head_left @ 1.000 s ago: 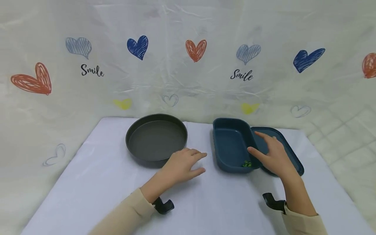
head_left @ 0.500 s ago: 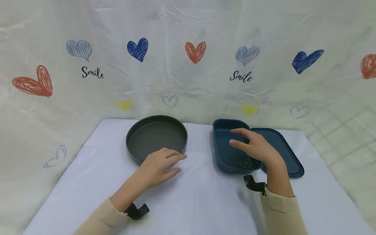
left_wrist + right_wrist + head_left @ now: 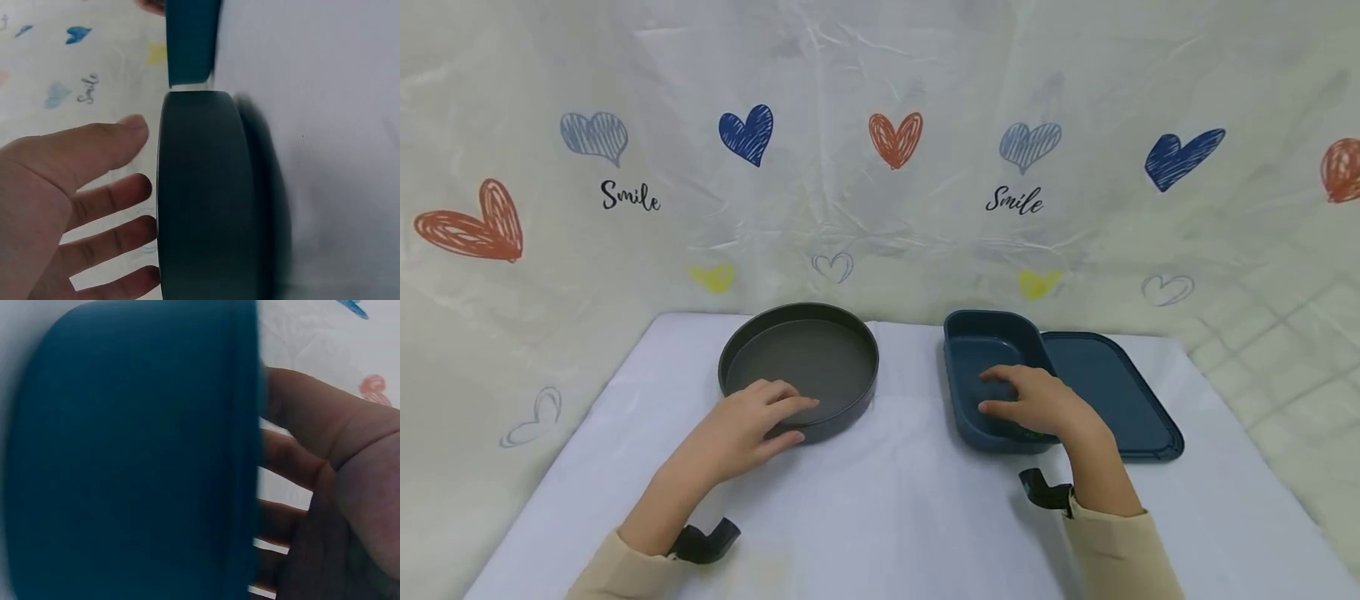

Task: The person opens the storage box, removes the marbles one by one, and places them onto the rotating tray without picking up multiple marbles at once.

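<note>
Round matte pan (image 3: 812, 358), oblong blue box (image 3: 967, 379)

I hold my left fingers (image 3: 112, 195) spread at the dark pan (image 3: 206, 200), a teal box (image 3: 192, 44) beyond it.

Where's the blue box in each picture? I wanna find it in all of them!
Head: the blue box is right of the middle, with the right hand over it.
Left wrist: at the top, near the middle, above the round pan and cut off.
Right wrist: huge, filling the left and middle.
Shared landmark: the white sheet with drawings shows in all three.
</note>
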`<state>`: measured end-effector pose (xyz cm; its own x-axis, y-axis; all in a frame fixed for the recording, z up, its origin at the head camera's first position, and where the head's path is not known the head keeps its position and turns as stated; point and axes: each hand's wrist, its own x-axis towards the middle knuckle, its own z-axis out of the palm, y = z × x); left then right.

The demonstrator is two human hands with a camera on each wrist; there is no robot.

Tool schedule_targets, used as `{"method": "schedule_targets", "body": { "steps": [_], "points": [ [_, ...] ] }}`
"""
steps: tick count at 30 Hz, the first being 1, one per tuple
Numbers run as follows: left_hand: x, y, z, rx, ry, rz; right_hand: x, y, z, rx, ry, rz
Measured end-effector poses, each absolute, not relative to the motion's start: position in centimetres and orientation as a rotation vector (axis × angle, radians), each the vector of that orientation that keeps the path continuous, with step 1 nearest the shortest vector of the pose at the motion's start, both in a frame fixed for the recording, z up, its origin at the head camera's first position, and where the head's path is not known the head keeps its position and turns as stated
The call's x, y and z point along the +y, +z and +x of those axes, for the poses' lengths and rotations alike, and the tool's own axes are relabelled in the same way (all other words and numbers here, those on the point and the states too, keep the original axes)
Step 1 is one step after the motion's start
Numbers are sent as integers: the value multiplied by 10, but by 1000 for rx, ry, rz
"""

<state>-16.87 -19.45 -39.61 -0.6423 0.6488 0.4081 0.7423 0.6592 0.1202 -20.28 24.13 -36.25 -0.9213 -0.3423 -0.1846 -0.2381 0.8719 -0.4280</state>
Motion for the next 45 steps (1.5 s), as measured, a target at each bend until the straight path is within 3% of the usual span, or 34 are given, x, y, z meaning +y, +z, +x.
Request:
{"method": "schedule_targets", "body": {
  "steps": [38,45],
  "points": [
    [-206,-405,-173,-2708,-337,-1014,222,-390,-213,2566,-551,-450],
    [-206,-405,-173,-2692,-333,-1016,224,-396,-220,2544,-615,-569]
  ]
}}
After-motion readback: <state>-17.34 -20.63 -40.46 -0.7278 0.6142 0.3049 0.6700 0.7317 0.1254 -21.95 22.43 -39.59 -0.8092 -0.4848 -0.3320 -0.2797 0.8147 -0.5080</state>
